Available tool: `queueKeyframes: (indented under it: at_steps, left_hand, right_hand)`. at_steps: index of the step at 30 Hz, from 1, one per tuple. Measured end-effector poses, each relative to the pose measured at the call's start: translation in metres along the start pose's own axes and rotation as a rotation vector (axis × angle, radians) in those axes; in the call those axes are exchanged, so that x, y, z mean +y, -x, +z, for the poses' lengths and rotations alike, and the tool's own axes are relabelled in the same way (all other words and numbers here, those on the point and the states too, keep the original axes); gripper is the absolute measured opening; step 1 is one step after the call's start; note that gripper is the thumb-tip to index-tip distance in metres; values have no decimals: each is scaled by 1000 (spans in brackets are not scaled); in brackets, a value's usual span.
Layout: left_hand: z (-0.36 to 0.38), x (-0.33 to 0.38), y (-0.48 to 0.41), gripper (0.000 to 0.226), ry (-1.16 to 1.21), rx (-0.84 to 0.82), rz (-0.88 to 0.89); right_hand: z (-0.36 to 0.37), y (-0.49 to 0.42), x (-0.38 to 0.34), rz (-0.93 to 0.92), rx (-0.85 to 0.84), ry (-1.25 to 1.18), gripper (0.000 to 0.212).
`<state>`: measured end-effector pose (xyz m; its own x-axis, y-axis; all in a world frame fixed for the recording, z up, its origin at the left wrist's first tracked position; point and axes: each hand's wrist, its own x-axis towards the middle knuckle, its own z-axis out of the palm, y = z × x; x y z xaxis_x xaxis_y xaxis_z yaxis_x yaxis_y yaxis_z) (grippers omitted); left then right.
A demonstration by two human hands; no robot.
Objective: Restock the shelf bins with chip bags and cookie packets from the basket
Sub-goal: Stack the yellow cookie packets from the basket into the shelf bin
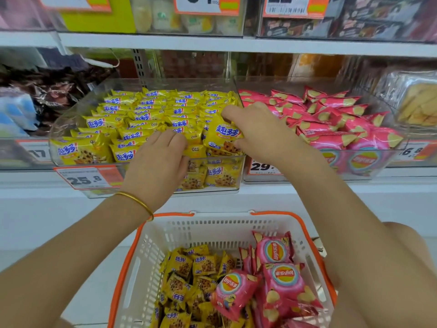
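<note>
My right grip [257,131] pinches a cookie packet [222,136] above the nearly full cookie bin [53,140], my left grip [160,152] beside it I cannot tell, and the basket [151,245] below both holds many packets [186,278] and chip bags [279,278].

Cookie bin [63,119] left, chip bin [383,166] right

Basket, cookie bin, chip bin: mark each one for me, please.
basket [220,229], head view, on its white slotted back wall.
cookie bin [65,119], head view, on its clear left side wall.
chip bin [383,165], head view, on its clear front wall.
</note>
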<state>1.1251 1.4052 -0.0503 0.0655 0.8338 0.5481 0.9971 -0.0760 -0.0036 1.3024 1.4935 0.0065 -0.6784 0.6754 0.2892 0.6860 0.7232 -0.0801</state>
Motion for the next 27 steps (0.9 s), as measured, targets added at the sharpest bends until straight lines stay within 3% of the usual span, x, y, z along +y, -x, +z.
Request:
queueKeyframes:
  at_steps: [7, 11, 14, 19, 27]
  left_hand:
    - [-1, 2, -2, 15, -29, -8, -10]
    - [0, 2, -6, 25, -125, -39, 48]
    - [-3, 6, -12, 27, -173, -55, 64]
    - [-6, 22, -25, 33, -265, -163, -84]
    - [-9, 27, -31, 29, -300, -206, -152]
  right_hand:
    - [-11, -6, -7, -56, -80, 221, 39]
    - [-12, -8, -10, -28, -154, 190, 40]
    - [-1, -3, -12, -17, -79, 128, 41]
    - [6, -1, -6, -64, 21, 134, 33]
    - [-4, -8, 0, -97, -69, 101, 32]
